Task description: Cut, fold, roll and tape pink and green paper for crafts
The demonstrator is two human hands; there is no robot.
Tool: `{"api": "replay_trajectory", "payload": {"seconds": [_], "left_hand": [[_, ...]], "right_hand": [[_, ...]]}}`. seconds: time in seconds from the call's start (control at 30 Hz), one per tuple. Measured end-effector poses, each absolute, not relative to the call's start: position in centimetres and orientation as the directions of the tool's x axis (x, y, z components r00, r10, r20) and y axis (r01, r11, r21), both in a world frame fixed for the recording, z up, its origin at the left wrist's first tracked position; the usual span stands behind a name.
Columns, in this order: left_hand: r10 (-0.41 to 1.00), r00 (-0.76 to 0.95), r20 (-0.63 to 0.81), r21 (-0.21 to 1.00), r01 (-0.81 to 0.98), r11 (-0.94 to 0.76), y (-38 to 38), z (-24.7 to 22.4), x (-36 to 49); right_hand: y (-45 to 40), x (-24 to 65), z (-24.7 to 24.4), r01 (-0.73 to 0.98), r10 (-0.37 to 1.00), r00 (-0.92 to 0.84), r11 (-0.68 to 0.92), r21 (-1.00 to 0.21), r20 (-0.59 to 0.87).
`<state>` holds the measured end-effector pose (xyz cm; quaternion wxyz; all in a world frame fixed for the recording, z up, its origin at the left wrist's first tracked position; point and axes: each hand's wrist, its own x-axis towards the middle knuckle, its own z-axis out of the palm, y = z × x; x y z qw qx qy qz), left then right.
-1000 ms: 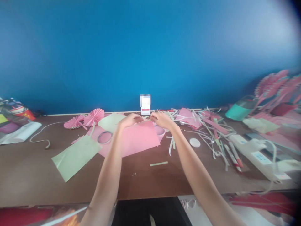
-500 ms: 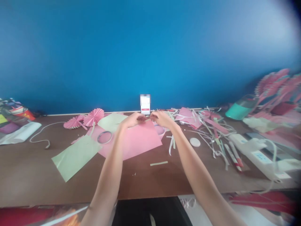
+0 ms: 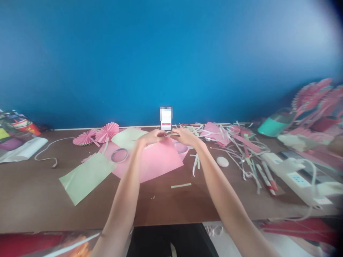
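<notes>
Both hands meet at the far middle of the table (image 3: 160,207); I see my left hand (image 3: 151,137) and my right hand (image 3: 184,136) pinched shut on a thin paper strip (image 3: 169,134) stretched between the fingertips, just above the far edge of the pink sheet (image 3: 158,160); that sheet lies flat on the table under my wrists; a tape ring (image 3: 119,155) rests on its left corner, and a pale green sheet (image 3: 87,176) lies beside it to the left; a phone (image 3: 166,118) stands upright against the blue wall just beyond the hands; two pink paper fans (image 3: 100,135) sit to the left, and loose paper trimmings (image 3: 235,146) are heaped to the right.
</notes>
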<state>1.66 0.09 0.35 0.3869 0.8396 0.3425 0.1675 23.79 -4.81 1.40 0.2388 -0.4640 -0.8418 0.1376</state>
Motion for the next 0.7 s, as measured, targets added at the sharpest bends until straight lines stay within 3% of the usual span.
{"api": "replay_trajectory", "payload": {"seconds": [0.13,0.4,0.7], "left_hand": [[0.716,0.697,0.043,0.701,0.489,-0.518,0.0,0.5,2.0],[0.727,0.686,0.022,0.763,0.459,-0.455,-0.5,0.8,2.3],[0.703,0.711,0.009,0.732,0.474,-0.489,-0.5,0.6,2.8]], "right_hand": [[-5.0,23.7,1.7,0.708,0.853,-0.447,0.521,-0.476,0.268],[-5.4,23.2,2.3,0.695,0.869,-0.442,0.488,-0.528,0.222],[-5.1,23.3,1.9,0.674,0.867,-0.437,0.492,-0.551,0.240]]}}
